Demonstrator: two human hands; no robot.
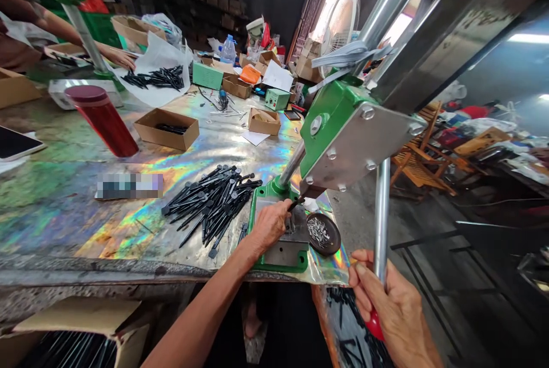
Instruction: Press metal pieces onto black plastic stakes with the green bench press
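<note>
My left hand (pixel 273 224) is closed on a thin black stick (pixel 295 203), holding it at the head of a green hand press (pixel 328 122), above the base plate (pixel 281 250). My right hand (pixel 397 302) wraps around the press's steel lever (pixel 381 213), just above its red knob (pixel 374 325). To the left of the press base lies a loose pile of black sticks (pixel 218 199) with flat, squarish ends. On its right, a round dark dish (pixel 332 245) contains small silvery metal pieces (pixel 318 232).
A red tumbler (pixel 105 122) and a cardboard box (pixel 167 136) with black pieces stand farther back. Another person's hand (pixel 118 58) reaches toward a black heap (pixel 156 77) on white sheeting. Below the table edge, a carton (pixel 77 313) and a bag (pixel 355 328) contain more black sticks.
</note>
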